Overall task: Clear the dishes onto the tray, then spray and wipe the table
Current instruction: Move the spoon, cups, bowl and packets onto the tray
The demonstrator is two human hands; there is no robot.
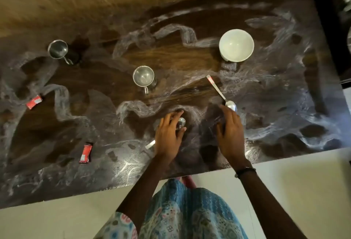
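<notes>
My left hand (168, 137) lies over a spoon (181, 121) near the front edge of the dark tabletop (76, 124), fingers curled round its middle so that only the shiny bowl shows past my fingertips and the flat end of the handle pokes out under my palm. My right hand (230, 134) is beside it, fingers loosely extended and holding nothing, the fingertips just short of the bowl of a second spoon (221, 94) whose handle runs away from me toward a white bowl (236, 44) farther back on the right. A steel mug (144, 78) stands upright near the middle of the tabletop, and another steel mug (59, 50) stands well to the left and farther back. Two red wrappers lie on the left side: one (34, 101) near the left edge, the other (86, 153) closer to me. The tabletop is smeared all over with whitish streaks.
</notes>
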